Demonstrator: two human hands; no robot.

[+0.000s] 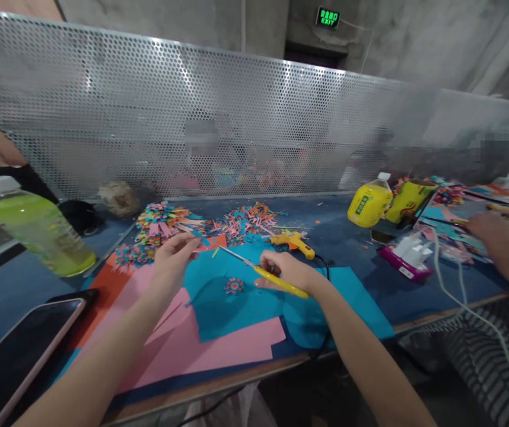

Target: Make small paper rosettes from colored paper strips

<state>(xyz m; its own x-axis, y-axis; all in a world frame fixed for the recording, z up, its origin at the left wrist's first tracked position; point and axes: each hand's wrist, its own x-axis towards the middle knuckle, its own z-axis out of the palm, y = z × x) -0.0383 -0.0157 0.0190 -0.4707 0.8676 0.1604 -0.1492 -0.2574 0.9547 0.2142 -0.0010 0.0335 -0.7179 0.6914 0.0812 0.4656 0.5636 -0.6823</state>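
Note:
My right hand [283, 270] is closed around the yellow handles of a pair of scissors [281, 281], whose blades point left toward my other hand. The fingers of my left hand [177, 255] are pinched together, with a small blue piece of paper [201, 242] at their tips. A short green strip [215, 252] shows by the scissor tips. Beneath both hands lies a blue paper sheet [219, 320], and on it rests a small curled paper flower [234, 286] in pink, orange and blue. Pink paper [183, 356] lies partly under the blue.
A yellow glue gun [293, 242] with a black cord lies behind my right hand. Cut paper strips [248, 220] and fringed paper flowers [161, 219] are heaped at the back. A drink bottle [41, 228] and phone [27, 356] are left; a co-worker's hands [499, 222] are right.

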